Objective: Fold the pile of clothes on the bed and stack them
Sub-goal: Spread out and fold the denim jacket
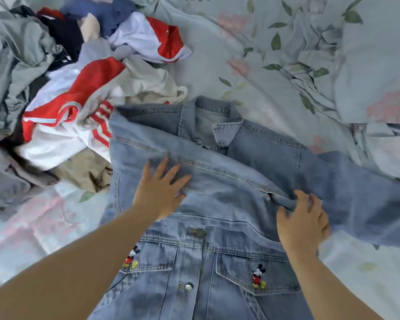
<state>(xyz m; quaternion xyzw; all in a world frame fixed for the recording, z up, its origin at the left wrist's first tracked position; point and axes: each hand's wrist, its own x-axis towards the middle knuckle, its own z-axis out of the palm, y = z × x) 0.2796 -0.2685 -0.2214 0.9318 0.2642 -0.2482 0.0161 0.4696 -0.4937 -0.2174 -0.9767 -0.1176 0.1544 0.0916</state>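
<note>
Jacket: denim jacket (229,227), pale blue, lies front up on the bed. It fills the centre and lower middle of the frame, with its collar (217,121) toward the top.
Sleeves: folded sleeve (194,162) runs slantwise across the chest, from centre left down to centre right. The other sleeve (360,192) trails off toward the right edge of the frame.
Left: left hand (159,195) lies flat on the folded sleeve at the centre of the frame, fingers straight and spread, palm pressing the denim.
Right: right hand (303,218), at centre right, has its fingers curled over a bunched edge of denim at the lower end of the folded sleeve, gripping it.
Pockets: two chest pockets sit low in the frame, each with a small embroidered cartoon mouse (258,277). A metal button (189,287) sits between them.
Pile: pile of clothes (79,93), unfolded, lies in the upper left, touching the jacket's shoulder. Red-and-white tops are tangled with navy, grey and beige pieces.
Bed: bed cover (275,54), pale blue-green with pink flowers and green leaves, lies rumpled across the upper right.
</note>
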